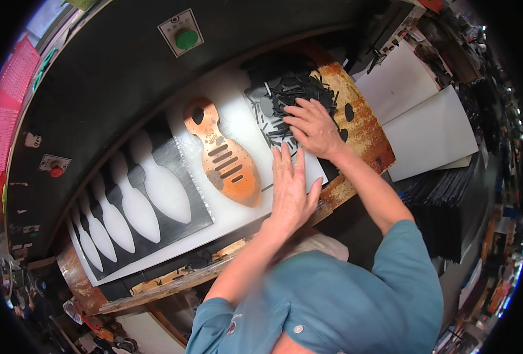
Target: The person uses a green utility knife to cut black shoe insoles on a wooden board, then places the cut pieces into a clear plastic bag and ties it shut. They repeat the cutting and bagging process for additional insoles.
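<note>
My left hand point(294, 192) is on or just above the white board point(235, 109), its fingers stretched toward the black scraps point(299, 88). Farther right, my right hand point(315, 131) spreads its fingers over the near side of that pile of thin strips and small cut pieces. Neither hand visibly grips anything. Left of my left hand lies an orange paddle-shaped cutting die point(232, 168) with a hole at its narrow end and several slots. A black sheet point(199, 207) at the left has several paddle-shaped openings that show white beneath.
A dark machine front with a green button point(186, 39) and a red button point(56, 171) arches behind the board. A rusty plate point(361, 109) borders it on the right. Beyond are white sheets point(432, 135) and a stack of black sheets point(441, 206). A pink basket point(5, 118) stands far left.
</note>
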Motion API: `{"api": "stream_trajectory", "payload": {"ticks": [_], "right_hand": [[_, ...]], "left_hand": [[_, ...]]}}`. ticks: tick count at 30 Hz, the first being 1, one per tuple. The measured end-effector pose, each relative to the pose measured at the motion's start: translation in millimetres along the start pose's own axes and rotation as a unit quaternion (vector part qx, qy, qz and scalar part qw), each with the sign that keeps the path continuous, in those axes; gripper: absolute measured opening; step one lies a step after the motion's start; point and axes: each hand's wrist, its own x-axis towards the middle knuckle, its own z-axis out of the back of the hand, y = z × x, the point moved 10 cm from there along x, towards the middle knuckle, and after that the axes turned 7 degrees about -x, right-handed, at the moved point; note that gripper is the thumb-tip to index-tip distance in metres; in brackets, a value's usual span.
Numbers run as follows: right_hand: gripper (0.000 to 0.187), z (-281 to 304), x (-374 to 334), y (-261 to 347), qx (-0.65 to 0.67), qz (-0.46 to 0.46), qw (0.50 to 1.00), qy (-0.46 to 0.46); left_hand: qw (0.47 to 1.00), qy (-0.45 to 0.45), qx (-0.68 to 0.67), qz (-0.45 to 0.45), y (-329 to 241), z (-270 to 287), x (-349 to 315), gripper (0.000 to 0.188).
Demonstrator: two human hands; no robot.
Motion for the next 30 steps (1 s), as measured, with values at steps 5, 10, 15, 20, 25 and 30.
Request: {"api": "stream_trajectory", "payload": {"ticks": [5,10,15,20,25,30], "right_hand": [[0.027,11,23,-27,0.065,0.035,0.997,0.002],[0.046,-68,134,-68,0.031,-0.017,0.993,0.117],[0.064,-130,164,-63,0.098,0.065,0.964,0.237],[0.050,-84,96,-83,0.202,0.127,0.943,0.232],[0.046,-31,81,-100,0.240,0.232,0.937,0.104],[0.072,-102,140,-178,0.215,-0.001,0.946,0.244]], "left_hand": [[0.997,-0.029,0.069,0.026,9,-15,11,0.099],[0.990,-0.044,0.109,0.072,23,-22,35,0.113],[0.968,-0.083,0.175,0.158,45,-30,72,0.120],[0.964,-0.080,0.197,0.161,35,-58,92,0.119],[0.975,-0.075,0.152,0.141,20,-73,86,0.126],[0.941,-0.070,0.245,0.224,25,-76,77,0.144]]}}
